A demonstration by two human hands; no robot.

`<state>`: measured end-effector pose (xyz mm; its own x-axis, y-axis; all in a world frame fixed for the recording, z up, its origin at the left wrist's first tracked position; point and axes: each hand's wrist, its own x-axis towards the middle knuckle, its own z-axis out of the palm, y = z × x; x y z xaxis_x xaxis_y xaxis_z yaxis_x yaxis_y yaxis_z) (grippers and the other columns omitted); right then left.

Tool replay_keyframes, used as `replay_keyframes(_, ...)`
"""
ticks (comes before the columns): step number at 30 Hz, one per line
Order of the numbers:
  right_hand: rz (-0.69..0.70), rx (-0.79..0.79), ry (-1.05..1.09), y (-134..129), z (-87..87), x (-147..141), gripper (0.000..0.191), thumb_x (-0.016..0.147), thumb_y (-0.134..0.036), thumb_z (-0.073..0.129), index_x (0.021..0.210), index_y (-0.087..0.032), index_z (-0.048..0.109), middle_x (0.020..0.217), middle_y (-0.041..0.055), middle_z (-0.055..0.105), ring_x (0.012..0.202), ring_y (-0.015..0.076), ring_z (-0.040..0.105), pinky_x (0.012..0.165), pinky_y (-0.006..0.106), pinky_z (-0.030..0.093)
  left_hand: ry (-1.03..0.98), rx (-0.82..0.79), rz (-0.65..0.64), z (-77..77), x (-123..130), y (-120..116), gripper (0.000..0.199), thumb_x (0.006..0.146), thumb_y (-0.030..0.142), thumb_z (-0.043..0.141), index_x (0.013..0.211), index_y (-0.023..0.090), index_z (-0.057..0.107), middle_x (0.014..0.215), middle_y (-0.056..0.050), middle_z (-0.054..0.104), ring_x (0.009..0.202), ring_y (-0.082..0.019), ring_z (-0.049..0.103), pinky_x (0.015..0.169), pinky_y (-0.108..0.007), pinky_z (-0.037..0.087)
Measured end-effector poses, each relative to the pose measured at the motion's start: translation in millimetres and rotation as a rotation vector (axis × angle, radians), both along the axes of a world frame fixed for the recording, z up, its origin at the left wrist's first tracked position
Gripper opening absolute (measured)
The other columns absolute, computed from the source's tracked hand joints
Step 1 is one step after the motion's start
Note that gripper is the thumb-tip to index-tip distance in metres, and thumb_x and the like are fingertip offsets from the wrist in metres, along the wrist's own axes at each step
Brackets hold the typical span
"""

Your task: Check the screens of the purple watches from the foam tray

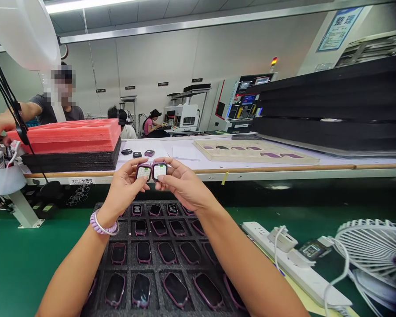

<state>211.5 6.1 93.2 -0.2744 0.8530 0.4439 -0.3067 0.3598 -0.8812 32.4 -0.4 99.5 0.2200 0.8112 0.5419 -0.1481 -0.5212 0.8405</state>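
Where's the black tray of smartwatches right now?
In the head view, the black tray fills the bottom centre of the picture, below the left hand and the right hand, with the white power strip to its right.

You work at a green bench (16, 255) in what looks like an electronics factory; before you, a foam tray (131, 253) of watch-like devices (143, 252); beyond, a machine (232, 102) with lit screens and signal lamp (273, 61); a co-worker (149, 126) beside equipment (188, 115).
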Motion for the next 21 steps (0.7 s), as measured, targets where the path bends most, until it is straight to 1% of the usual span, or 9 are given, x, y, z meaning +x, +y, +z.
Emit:
replay_keyframes(3, 0.007, 0.003, -0.001, -1.8, 1.0, -0.5, 0.054, 0.069, -0.021, 0.079, 0.118, -0.019, 0.056, 0.084, 0.0001, 0.064, 0.066, 0.0141, 0.063, 0.062, 0.025, 0.047, -0.01, -0.003, -0.015, -0.6, -0.6, 0.8, 0.048, 0.078, 0.022, 0.075, 0.123, 0.02, 0.062, 0.101, -0.005, 0.065, 0.065, -0.01, 0.065, 0.06, -0.02, 0.056)
replay_keyframes(7, 0.015, -0.001, 0.003, -2.9, 2.4, -1.3, 0.055, 0.067, -0.02, 0.078, 0.117, -0.019, 0.055, 0.087, 0.0003, 0.064, 0.066, 0.0141, 0.063, 0.062, 0.026, 0.048, -0.021, -0.019, -0.04, -1.0, -0.8, 1.8, 0.051, 0.076, 0.021, 0.076, 0.124, 0.019, 0.06, 0.099, -0.005, 0.065, 0.066, -0.011, 0.066, 0.062, -0.021, 0.057)
replay_keyframes(14, 0.004, -0.01, 0.007, -3.4, 3.8, -0.5, 0.054, 0.066, -0.019, 0.077, 0.116, -0.02, 0.057, 0.084, -0.0004, 0.064, 0.064, 0.0146, 0.063, 0.061, 0.027, 0.049, -0.025, -0.039, -0.057, -1.2, -1.0, 2.0, 0.053, 0.075, 0.021, 0.077, 0.125, 0.02, 0.06, 0.103, -0.005, 0.066, 0.067, -0.011, 0.065, 0.065, -0.021, 0.057)
replay_keyframes(17, 0.007, -0.017, 0.002, -2.5, 3.4, 0.1, 0.055, 0.065, -0.018, 0.075, 0.117, -0.019, 0.057, 0.084, -0.0005, 0.064, 0.065, 0.0146, 0.063, 0.061, 0.026, 0.048, -0.036, -0.047, -0.078, -1.8, -0.7, 2.1, 0.054, 0.073, 0.018, 0.076, 0.125, 0.02, 0.059, 0.104, -0.005, 0.066, 0.07, -0.011, 0.066, 0.069, -0.022, 0.058)
replay_keyframes(21, 0.014, -0.023, 0.017, 0.7, 1.4, 1.1, 0.052, 0.07, -0.024, 0.078, 0.117, -0.019, 0.057, 0.081, -0.0003, 0.064, 0.063, 0.0142, 0.062, 0.061, 0.025, 0.047, -0.056, -0.052, -0.104, -1.5, 0.0, 1.9, 0.056, 0.07, 0.013, 0.074, 0.124, 0.02, 0.059, 0.104, -0.004, 0.065, 0.072, -0.01, 0.068, 0.07, -0.021, 0.059)
